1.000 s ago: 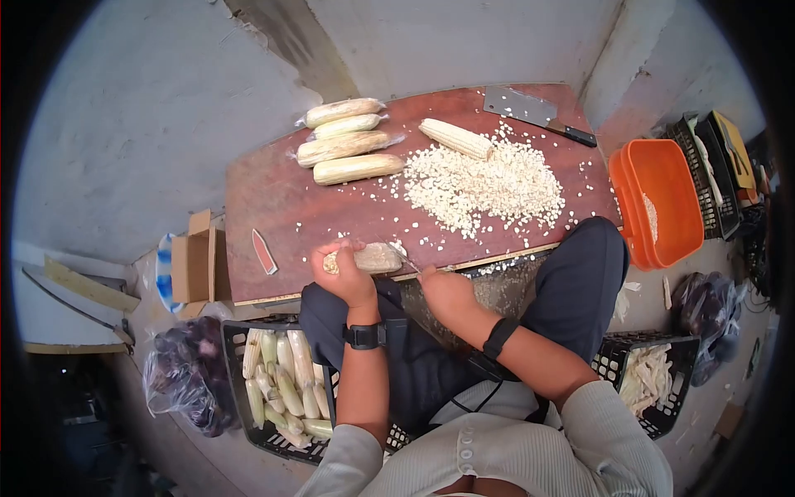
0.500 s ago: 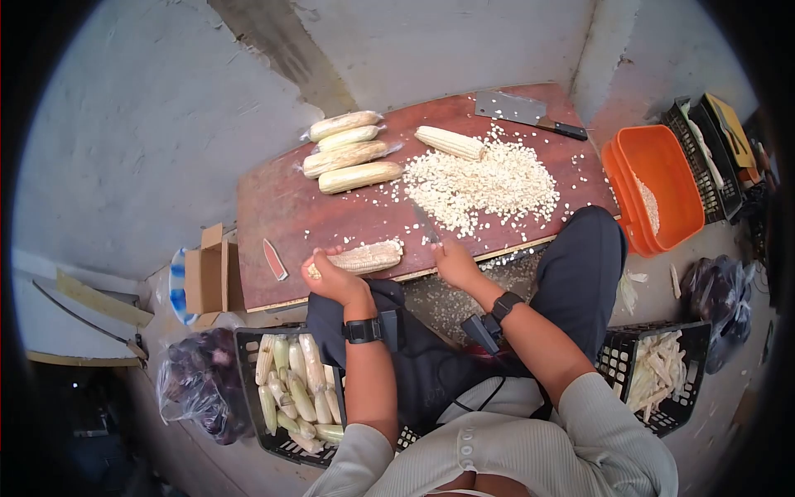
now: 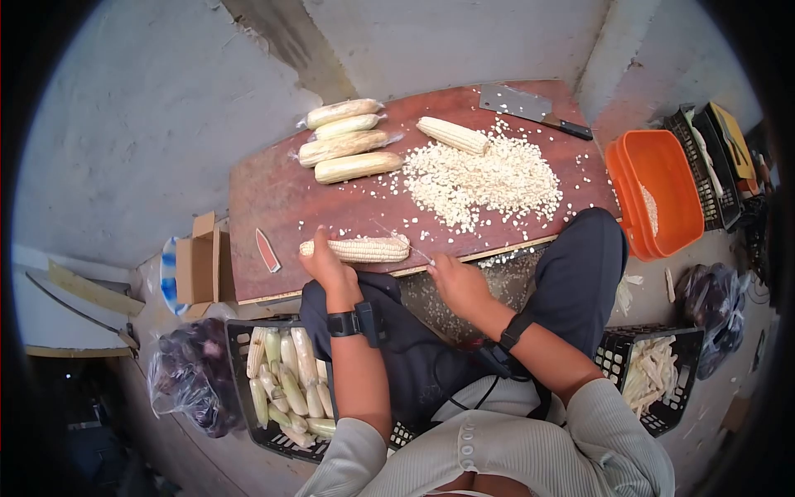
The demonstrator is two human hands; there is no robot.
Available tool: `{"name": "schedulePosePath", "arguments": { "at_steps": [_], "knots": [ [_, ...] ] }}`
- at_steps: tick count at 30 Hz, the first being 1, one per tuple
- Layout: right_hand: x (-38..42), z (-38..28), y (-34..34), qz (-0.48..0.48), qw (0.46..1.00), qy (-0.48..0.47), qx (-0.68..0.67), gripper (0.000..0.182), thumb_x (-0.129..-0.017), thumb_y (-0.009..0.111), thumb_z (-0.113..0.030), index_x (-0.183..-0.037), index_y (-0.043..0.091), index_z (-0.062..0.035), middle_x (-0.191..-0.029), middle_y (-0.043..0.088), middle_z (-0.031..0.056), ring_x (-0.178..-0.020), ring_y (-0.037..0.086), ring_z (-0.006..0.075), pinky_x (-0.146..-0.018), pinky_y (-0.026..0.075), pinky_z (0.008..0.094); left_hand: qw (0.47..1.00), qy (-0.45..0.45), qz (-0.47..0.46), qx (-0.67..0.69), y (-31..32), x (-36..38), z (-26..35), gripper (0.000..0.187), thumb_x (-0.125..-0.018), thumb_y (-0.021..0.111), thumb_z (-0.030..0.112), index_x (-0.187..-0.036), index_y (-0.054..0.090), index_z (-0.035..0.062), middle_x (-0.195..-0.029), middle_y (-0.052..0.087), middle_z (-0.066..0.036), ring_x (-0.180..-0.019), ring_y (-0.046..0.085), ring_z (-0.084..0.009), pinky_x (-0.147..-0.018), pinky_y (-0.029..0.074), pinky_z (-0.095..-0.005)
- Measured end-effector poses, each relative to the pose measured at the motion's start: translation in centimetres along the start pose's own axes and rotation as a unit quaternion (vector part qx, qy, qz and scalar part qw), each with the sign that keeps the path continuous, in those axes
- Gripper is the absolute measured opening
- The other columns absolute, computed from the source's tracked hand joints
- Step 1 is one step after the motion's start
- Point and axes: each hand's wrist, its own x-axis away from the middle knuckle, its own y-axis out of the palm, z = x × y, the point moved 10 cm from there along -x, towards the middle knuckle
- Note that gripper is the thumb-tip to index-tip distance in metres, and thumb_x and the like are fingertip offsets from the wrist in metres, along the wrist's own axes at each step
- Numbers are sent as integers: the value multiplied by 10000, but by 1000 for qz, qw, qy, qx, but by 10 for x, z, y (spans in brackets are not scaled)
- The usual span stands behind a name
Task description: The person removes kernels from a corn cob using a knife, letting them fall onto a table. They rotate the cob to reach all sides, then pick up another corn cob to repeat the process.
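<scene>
My left hand grips the left end of a corn cob, which lies nearly level over the table's front edge. Rows of pale kernels face up along it. In my right hand is a knife, its thin blade pointing up and left across the cob's right end. Loose kernels form a wide heap beyond my hands, and another corn cob rests against the heap's back edge.
Several wrapped corn cobs lie at the table's back left. A cleaver sits at the back right, a red-and-white blade-shaped piece at the left. An orange bin stands right; crates of corn and husks flank my legs.
My right hand has brought the knife down and left onto the cob's right end. In my left hand the cob has turned, and kernel rows now show on top.
</scene>
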Motion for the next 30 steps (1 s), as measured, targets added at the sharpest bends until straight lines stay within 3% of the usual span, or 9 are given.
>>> {"name": "schedulePosePath", "arguments": {
  "at_steps": [3,5,9,11,15,20,24,30],
  "knots": [
    [1,1,8,-12,999,2,36,199,-899,476,-188,-1017,483,-27,-815,591,167,-684,613,336,-580,496,429,996,-83,-2,-22,2,1,-20,241,-847,613,165,-919,470,-15,-805,537,-93,-669,551,-164,-567,493,-301],
    [0,1,12,14,998,-24,58,209,-877,503,-161,-1031,488,-22,-775,587,162,-636,618,320,-545,500,407,996,-93,-5,-18,4,0,-27,258,-849,614,175,-934,464,-17,-816,537,-97,-669,553,-165,-548,497,-316],
    [-1,5,22,-28,992,-17,126,176,-815,493,-98,-968,476,-13,-726,583,154,-636,630,301,-526,508,386,994,-107,4,-12,0,-7,-38,293,-844,627,162,-986,444,-17,-834,535,-99,-674,554,-163,-557,497,-319],
    [1,14,37,-75,990,7,122,153,-841,443,-97,-963,464,-7,-738,599,157,-656,636,308,-527,515,401,997,-65,10,-51,2,-6,-33,318,-834,642,145,-1009,430,-15,-838,532,-97,-678,551,-167,-576,494,-322],
    [-9,18,34,-54,995,9,85,132,-853,438,-112,-932,455,-9,-702,598,153,-624,631,316,-525,509,409,994,18,-10,-109,21,7,-32,353,-808,648,81,-1048,407,-12,-872,528,-100,-717,548,-175,-623,484,-324],
    [-11,9,21,-3,999,-11,40,206,-908,505,-225,-893,452,-26,-654,584,148,-557,602,318,-497,486,403,995,-54,-27,-77,20,0,-52,382,-771,597,7,-1087,385,-17,-938,519,-110,-771,546,-182,-673,481,-334],
    [-2,9,27,-14,999,2,50,159,-877,521,-178,-880,460,-31,-636,583,143,-551,604,314,-497,490,405,996,-55,-20,-71,16,-3,-55,429,-758,581,-10,-1128,363,-30,-976,517,-117,-806,548,-192,-719,478,-335],
    [-13,14,35,-82,992,35,88,86,-809,496,-66,-870,467,-12,-665,607,163,-595,633,313,-522,512,398,994,28,-15,-104,26,10,-36,504,-751,598,-10,-1180,339,-69,-1074,503,-148,-928,534,-201,-819,452,-320]
  ]
}}
